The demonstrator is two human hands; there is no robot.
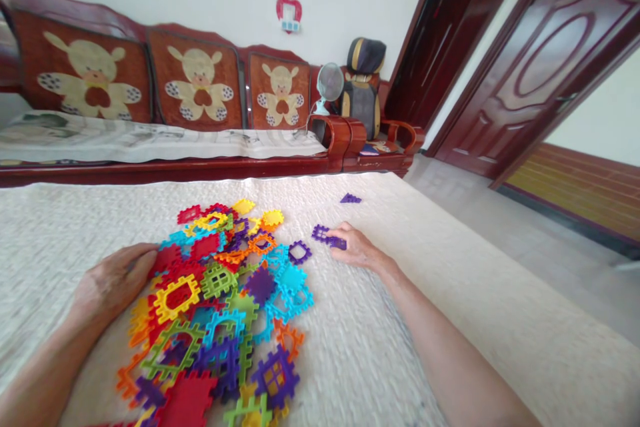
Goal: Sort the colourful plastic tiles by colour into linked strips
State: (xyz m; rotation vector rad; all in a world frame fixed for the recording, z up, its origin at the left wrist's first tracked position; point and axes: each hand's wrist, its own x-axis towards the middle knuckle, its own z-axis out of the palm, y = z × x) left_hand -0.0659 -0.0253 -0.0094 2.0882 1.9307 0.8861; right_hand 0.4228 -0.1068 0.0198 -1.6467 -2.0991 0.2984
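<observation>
Right-hand grip: I see my right hand (pixel 356 248) pinching a small purple piece (pixel 338 243) between thumb and fingers, low over the cover.
Ahead of the fingertips: a purple window piece (pixel 321 233) lies against the held one or just beside it; I can't tell whether they are joined.
Left-hand grip: my left hand (pixel 113 280) rests at the heap's left edge, fingers by a red piece (pixel 167 257); I can't tell whether it grasps anything.
Step in hand: I judge it to be handling purple pieces apart from the mixed heap (pixel 218 280).
Next move calls for: in my judgement, a light pinch and careful lining-up of the toothed edges, since a skewed push could slide the flat pieces.
Purple outliers: a triangle (pixel 351 199) lies beyond the right hand; a purple frame (pixel 300 252) sits at the heap's right edge.
Underneath: a pale textured cover (pixel 500 320).
Beyond: a wooden sofa (pixel 240 165).
</observation>
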